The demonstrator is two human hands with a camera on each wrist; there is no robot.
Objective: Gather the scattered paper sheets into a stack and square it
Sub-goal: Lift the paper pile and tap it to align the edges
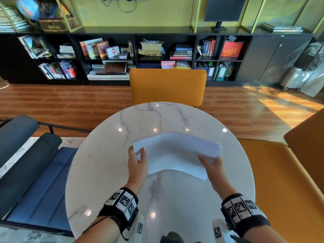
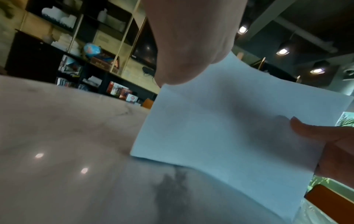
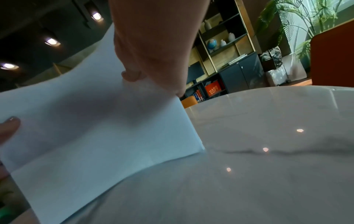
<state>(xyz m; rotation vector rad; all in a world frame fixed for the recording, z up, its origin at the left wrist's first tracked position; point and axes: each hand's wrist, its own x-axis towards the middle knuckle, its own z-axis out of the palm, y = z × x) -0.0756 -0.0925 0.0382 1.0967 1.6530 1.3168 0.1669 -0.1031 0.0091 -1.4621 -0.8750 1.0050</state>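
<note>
White stack (image 1: 177, 151) is held above the bench (image 1: 108, 172), left hand (image 1: 137, 163) and right hand (image 1: 213, 163) fingers pinching its ends. Grip should be loosened, edge tapped on bench.

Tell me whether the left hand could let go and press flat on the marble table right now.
Probably yes. The left hand pinches the paper stack's left edge; the bare marble table lies right beside it. The right hand's grip would carry the stack alone.
</note>
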